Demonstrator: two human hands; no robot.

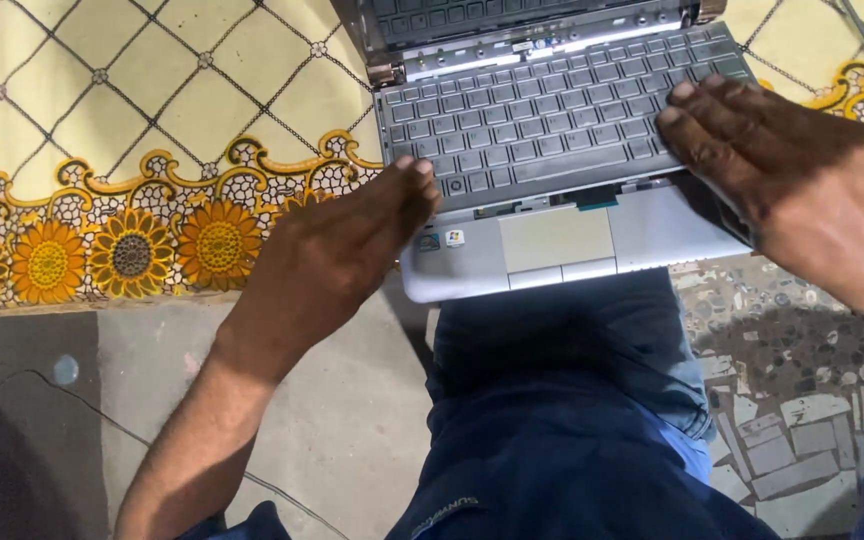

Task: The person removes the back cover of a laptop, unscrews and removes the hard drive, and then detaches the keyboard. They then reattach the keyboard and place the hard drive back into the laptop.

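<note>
My left hand (337, 250) flat, fingers together, tips on lower-left keyboard edge of laptop (552, 235). My right hand (787, 165) spread loosely, palm down over right keys and right corner. Neither pinches anything. Laptop sits on my lap, front edge overhanging knee in blue trousers (562, 420), lid end on sunflower-print cloth (132, 150). Risk: uneven press tips laptop off knee; keyboard looks lifted near touchpad, cable could snag. Count: one laptop, two hands, one cloth.
</note>
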